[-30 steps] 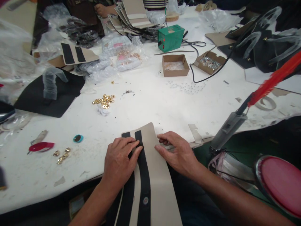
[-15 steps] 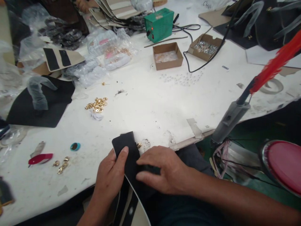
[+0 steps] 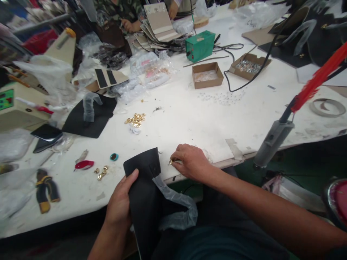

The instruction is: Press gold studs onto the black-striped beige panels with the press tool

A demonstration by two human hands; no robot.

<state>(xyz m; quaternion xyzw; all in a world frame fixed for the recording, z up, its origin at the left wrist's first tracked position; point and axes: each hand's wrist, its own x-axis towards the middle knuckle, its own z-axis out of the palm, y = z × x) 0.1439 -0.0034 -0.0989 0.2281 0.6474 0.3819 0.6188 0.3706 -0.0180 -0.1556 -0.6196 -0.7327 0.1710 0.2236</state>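
The black bag panel (image 3: 145, 191) rests clasped in your left hand (image 3: 119, 204), held ready, while your right hand (image 3: 191, 162) pinches a small gold fitting (image 3: 171, 162) beside it

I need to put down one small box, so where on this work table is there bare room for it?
The widest bare patch of white tabletop lies between the gold fittings and the clear beads, just beyond the right hand. It is crowded further left and far off, around the plastic bags and the black panel.

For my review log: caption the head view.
Left hand holds a black panel while right hand pinches a small gold fitting at the table edge.
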